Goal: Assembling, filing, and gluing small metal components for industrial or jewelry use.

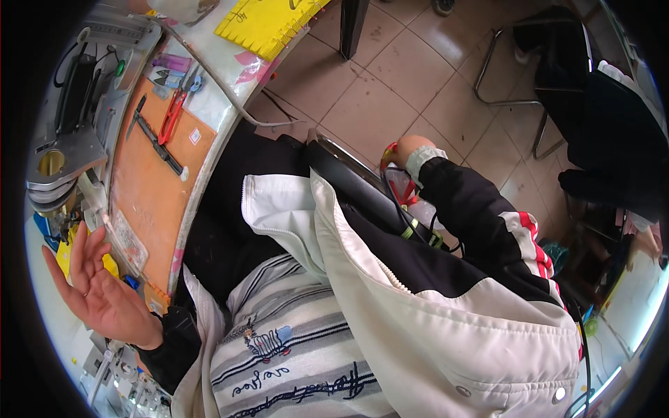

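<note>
My left hand (108,296) is raised at the left by the bench edge, palm up, fingers spread, holding nothing. Past my lap, at the centre right, my right hand (412,148) is closed at the end of a black sleeve. A small red and yellow thing (387,156) shows at its fingers; its kind is unclear. Just below that hand hangs a clear plastic bag (421,209) with red strips. Across my lap lies a long dark object (355,174) with a woven-looking surface and a pale edge; black cords run beside it.
On the bench, an orange board (153,202) bears red-handled pliers (172,115) and a slim black tool (157,143) with a white tip. A grey metal machine (66,164) stands at the left. Farther off are a yellow sheet (268,24), a chair (488,87) and a person in dark clothes (613,132).
</note>
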Tool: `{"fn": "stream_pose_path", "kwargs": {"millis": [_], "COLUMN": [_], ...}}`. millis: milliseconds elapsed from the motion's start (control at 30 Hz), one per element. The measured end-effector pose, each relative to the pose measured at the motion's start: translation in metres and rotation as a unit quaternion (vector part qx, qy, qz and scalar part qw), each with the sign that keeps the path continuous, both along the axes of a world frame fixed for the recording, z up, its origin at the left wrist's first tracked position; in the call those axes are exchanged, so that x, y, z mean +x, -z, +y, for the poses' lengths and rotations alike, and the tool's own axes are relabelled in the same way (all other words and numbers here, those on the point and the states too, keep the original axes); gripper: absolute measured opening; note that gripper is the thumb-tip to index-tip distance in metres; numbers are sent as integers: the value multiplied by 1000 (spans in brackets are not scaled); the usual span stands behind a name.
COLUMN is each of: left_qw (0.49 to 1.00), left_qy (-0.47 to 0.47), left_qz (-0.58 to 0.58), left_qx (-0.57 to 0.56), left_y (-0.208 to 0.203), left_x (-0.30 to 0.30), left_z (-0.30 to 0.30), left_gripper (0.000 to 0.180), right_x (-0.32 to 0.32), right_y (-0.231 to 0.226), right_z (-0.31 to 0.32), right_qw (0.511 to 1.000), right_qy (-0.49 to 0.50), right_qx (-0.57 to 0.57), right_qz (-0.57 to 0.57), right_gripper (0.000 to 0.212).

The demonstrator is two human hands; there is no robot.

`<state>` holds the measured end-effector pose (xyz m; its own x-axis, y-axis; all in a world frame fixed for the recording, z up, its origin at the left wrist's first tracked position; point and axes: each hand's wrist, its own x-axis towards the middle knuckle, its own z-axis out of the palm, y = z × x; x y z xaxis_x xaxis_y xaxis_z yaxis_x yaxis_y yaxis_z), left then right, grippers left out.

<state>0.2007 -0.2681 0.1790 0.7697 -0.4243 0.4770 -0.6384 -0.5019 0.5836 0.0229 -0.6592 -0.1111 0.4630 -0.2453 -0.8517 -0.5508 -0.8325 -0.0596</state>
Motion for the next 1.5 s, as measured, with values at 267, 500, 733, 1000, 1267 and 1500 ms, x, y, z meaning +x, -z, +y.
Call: {"fn": "stream_pose_path", "kwargs": {"millis": [267,500,733,1000,1267,1500], "left_qw": [999,999,985,994,990,985], "left_qy": [30,32,-42,-37,-44,104], "left_qz": [31,26,84,64,98,137], "left_qx": [-2,-29,-142,-85,-87,-7], "left_y": [6,7,7,12,21,22], "left_x": [-1,-1,-3,-5,-5,-6], "left_z": [0,1,0,10,6,3], "left_gripper": [64,70,101,115,101,67], "right_x": [5,14,7,-15,3,3], "right_y": [28,45,191,262,49,-72], "right_z": [0,38,38,32,17,-47], "right_qw": [954,978,975,971,961,963], "right_qy": [30,-152,-71,-46,-258,81], "right_qx": [262,46,125,142,77,105], "right_qz": [-141,-136,-168,-188,62,-235], "right_gripper": [21,25,34,31,30,28]}}
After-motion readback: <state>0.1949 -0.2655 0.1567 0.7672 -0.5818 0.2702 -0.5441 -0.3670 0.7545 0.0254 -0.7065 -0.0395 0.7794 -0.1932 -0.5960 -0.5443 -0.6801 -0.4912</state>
